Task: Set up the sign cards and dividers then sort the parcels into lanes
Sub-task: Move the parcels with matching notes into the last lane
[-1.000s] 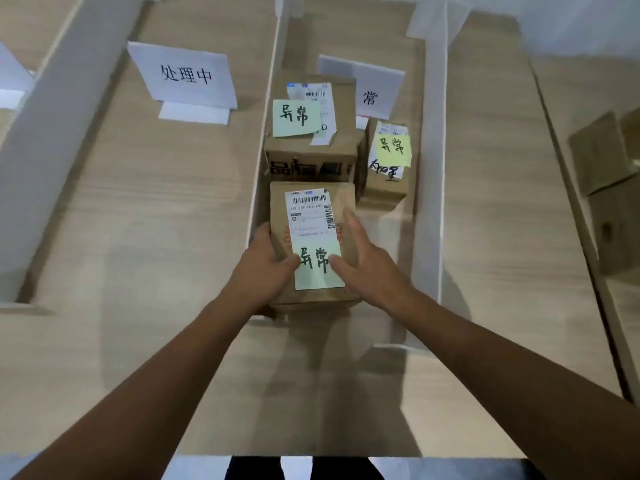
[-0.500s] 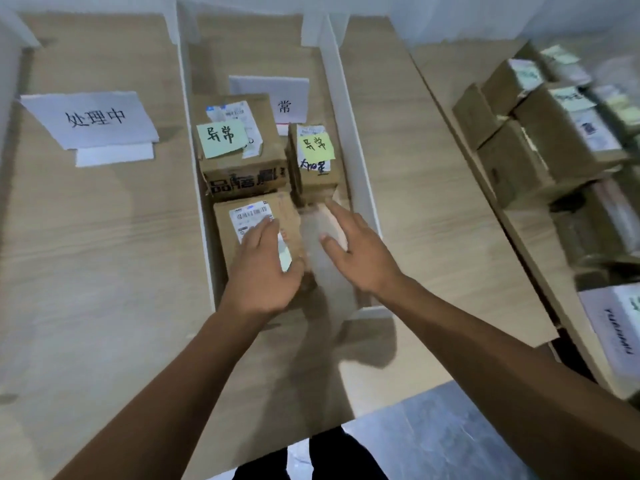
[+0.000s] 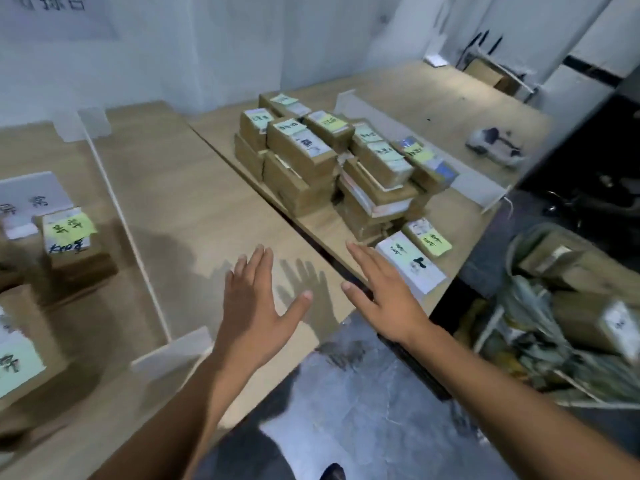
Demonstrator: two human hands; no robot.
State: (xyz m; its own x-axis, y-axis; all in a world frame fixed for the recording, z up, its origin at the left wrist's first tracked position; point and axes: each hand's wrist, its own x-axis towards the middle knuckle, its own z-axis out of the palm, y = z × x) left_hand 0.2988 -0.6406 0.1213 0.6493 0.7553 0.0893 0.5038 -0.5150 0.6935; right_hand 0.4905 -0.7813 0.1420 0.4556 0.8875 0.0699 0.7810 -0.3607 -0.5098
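Both hands are out in front and empty. The left hand (image 3: 252,306), low in the middle of the frame, is flat over the wooden counter (image 3: 194,202), its fingers (image 3: 258,261) straight and spread apart, its shadow fanned out on the wood just to the right. The right hand (image 3: 384,299) sits right of centre, palm down, fingers (image 3: 360,258) straight and slightly apart, gripping nothing. It hovers over the dark seam where this counter meets the second counter (image 3: 433,109). Just beside it lies a white parcel (image 3: 412,265), though whether the hand touches it I cannot tell. Next to that is a small brown parcel (image 3: 429,237) with a yellow note. Behind them, centre to upper right, is the big pile of parcels (image 3: 311,161): brown boxes stacked several deep, most topped with green or yellow notes. Over on the left, a thin white divider (image 3: 121,216) runs down the counter. Beyond it, at the left edge, the lane holds a white sign card (image 3: 31,192), upright, its writing blurred. In front of the card is a sorted parcel (image 3: 72,244) under a yellow note. A nearer parcel (image 3: 20,362), with a green note, is cut off at the lower left. At the far right, a bin (image 3: 571,323) holds more brown boxes among crumpled wrapping. In the upper right, a blurred white object (image 3: 495,147) lies on the second counter. Grey floor (image 3: 346,410) shows at the bottom.
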